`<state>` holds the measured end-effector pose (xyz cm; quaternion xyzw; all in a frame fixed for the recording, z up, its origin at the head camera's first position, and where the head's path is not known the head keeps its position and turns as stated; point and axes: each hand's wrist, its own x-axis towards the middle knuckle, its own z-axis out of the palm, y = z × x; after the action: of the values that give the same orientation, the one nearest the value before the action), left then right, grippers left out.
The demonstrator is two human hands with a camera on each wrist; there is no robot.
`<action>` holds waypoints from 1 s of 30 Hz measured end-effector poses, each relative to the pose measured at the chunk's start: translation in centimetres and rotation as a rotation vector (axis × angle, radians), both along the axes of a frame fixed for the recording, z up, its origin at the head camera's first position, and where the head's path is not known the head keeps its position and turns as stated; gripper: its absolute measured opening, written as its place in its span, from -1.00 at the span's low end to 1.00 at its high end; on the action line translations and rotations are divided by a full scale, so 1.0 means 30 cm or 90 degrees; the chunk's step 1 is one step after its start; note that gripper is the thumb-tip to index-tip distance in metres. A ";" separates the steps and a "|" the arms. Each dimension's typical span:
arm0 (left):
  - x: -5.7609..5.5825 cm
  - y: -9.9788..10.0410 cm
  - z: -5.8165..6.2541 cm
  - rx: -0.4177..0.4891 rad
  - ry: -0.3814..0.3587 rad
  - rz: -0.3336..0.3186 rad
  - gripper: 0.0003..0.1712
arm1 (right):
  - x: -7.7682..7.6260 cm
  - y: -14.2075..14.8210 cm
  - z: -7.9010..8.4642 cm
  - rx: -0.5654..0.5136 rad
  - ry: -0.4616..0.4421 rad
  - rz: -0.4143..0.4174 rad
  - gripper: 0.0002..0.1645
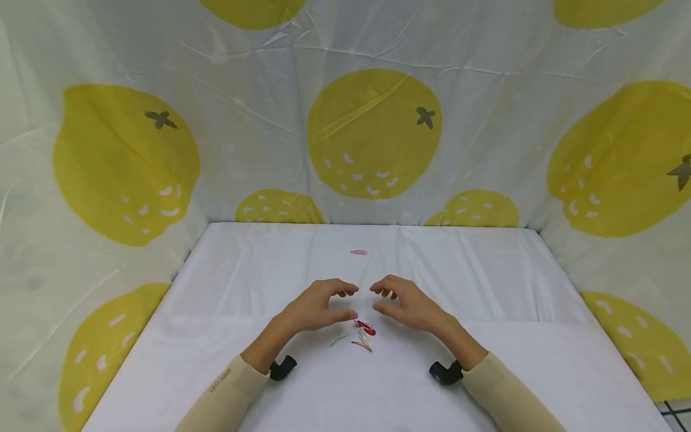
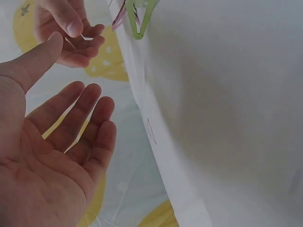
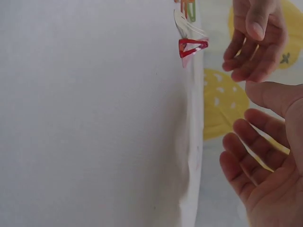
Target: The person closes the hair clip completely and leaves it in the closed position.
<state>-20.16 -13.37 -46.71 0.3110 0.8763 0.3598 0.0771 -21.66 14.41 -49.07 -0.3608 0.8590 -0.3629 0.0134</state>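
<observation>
My left hand (image 1: 318, 305) and my right hand (image 1: 407, 303) hover over the middle of the table, palms facing each other, fingers loosely bent, nothing held. Just below the gap between them lies a small pile of snap hair clips. A red hair clip (image 3: 182, 48) is on top, overlapping a pink one and some pale ones. An orange-brown hair clip (image 1: 363, 346) lies at the near side of the pile. To its left is a green hair clip (image 1: 338, 341), seen larger as a green clip (image 2: 138, 36) in the left wrist view.
A single pink hair clip (image 1: 358, 252) lies farther back, beyond both hands. White cloth covers the table (image 1: 486, 384). Curtains (image 1: 248, 132) printed with yellow lemons enclose its back and sides. Black wrist mounts (image 1: 445, 373) sit by both sleeve cuffs.
</observation>
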 end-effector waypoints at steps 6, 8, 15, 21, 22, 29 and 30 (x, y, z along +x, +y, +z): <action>0.018 0.012 -0.005 -0.001 -0.001 -0.005 -0.41 | 0.022 -0.013 -0.019 0.002 -0.009 0.024 -0.61; 0.025 0.015 -0.007 -0.005 -0.002 -0.005 -0.42 | 0.027 -0.016 -0.022 0.004 -0.004 0.029 -0.62; 0.030 0.025 -0.015 -0.024 0.003 -0.015 -0.44 | 0.038 -0.023 -0.030 0.009 -0.008 0.034 -0.62; 0.034 0.034 -0.025 -0.053 0.012 -0.017 -0.46 | 0.044 -0.026 -0.050 0.012 -0.006 0.042 -0.67; 0.035 0.036 -0.026 -0.056 0.015 -0.020 -0.47 | 0.046 -0.027 -0.053 0.014 -0.006 0.044 -0.68; 0.039 0.044 -0.039 -0.069 0.044 -0.039 -0.59 | 0.057 -0.034 -0.066 0.023 -0.010 0.057 -0.71; 0.039 0.044 -0.040 -0.067 0.045 -0.040 -0.60 | 0.057 -0.035 -0.068 0.024 -0.012 0.057 -0.72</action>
<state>-18.99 -12.04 -47.92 0.3467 0.8857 0.2998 0.0736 -19.93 13.36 -51.10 -0.3952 0.8485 -0.3491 0.0444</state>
